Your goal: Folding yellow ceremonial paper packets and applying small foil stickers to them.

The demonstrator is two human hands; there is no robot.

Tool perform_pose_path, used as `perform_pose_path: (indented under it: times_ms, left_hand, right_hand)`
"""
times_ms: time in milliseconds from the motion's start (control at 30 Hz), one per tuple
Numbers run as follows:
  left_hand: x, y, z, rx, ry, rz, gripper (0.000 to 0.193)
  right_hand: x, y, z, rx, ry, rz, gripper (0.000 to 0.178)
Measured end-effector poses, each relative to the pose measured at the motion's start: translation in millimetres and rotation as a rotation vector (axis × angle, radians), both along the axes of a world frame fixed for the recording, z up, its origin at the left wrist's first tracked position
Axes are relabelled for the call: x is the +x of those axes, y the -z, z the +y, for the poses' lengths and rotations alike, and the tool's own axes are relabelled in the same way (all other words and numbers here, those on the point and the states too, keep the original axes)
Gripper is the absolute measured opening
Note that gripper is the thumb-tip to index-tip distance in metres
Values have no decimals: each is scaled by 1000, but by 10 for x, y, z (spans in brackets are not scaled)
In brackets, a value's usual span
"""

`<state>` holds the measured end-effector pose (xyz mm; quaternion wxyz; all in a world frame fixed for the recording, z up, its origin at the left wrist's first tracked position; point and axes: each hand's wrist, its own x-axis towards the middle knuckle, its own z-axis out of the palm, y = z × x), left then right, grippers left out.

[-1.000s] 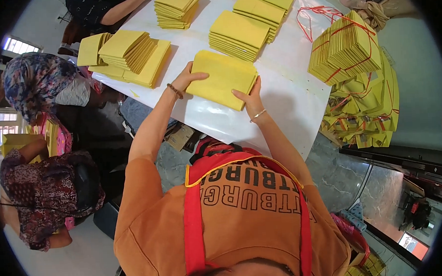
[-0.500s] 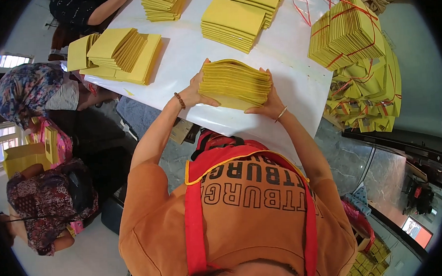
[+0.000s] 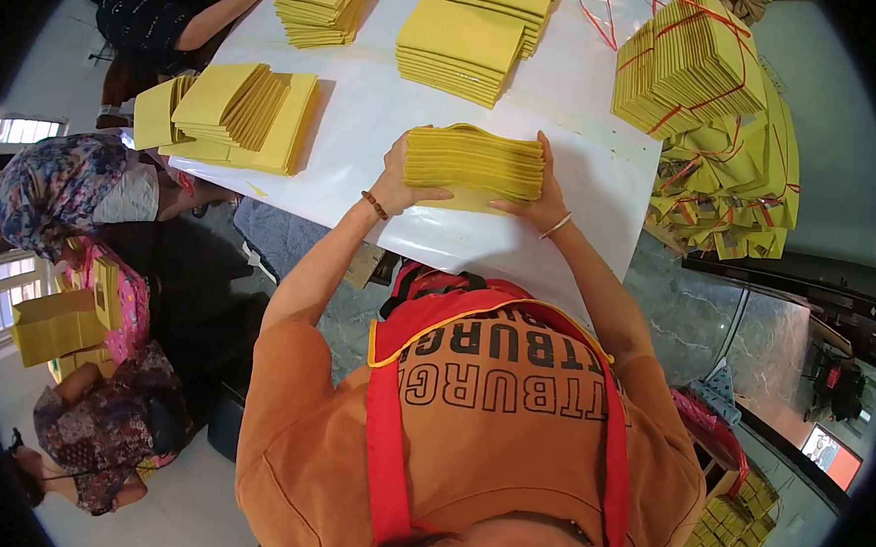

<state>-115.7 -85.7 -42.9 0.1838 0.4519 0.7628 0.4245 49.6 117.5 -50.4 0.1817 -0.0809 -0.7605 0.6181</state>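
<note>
A thick stack of folded yellow paper [image 3: 474, 165] is between my two hands over the near part of the white table. My left hand [image 3: 399, 184] grips its left end, with the thumb along the near lower side and the other fingers partly hidden behind it. At the opposite end my right hand [image 3: 544, 195] presses in, thumb in front and fingers up along the side. The layered edges of the stack face me and bow a little. Whether its underside touches the table I cannot tell.
More yellow stacks stand on the white table [image 3: 350, 110]: a fanned one [image 3: 226, 111] at left, others [image 3: 456, 50] farther back. Bundles tied with red cord [image 3: 689, 62] are piled at the right. Co-workers [image 3: 119, 419] sit at left; another person's arm [image 3: 222, 17] reaches in at the top.
My hands have shifted slightly to the right with the stack, and its layers look more level and even. At left, a co-worker has moved a little lower in the picture.
</note>
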Motion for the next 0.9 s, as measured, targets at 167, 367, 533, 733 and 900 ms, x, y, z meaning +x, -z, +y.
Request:
perform_pose_path:
  times_ms: [167, 367, 533, 733, 900]
  left_hand:
    - [119, -344, 120, 101, 51, -302, 86]
    - [76, -790, 269, 401, 162, -991, 73]
    - [329, -998, 420, 417, 153, -735, 62]
    - [452, -1073, 496, 463, 50, -762, 60]
    - [547, -1007, 582, 497, -59, -587, 55]
  right_hand:
    - [112, -253, 180, -374, -90, -165, 77]
    - [342, 15, 174, -1277, -50, 16, 47]
    - [267, -55, -29, -1622, -280, 324, 49]
    - [243, -95, -138, -1730, -224, 346, 51]
    - [243, -39, -168, -1718, -249, 333, 50]
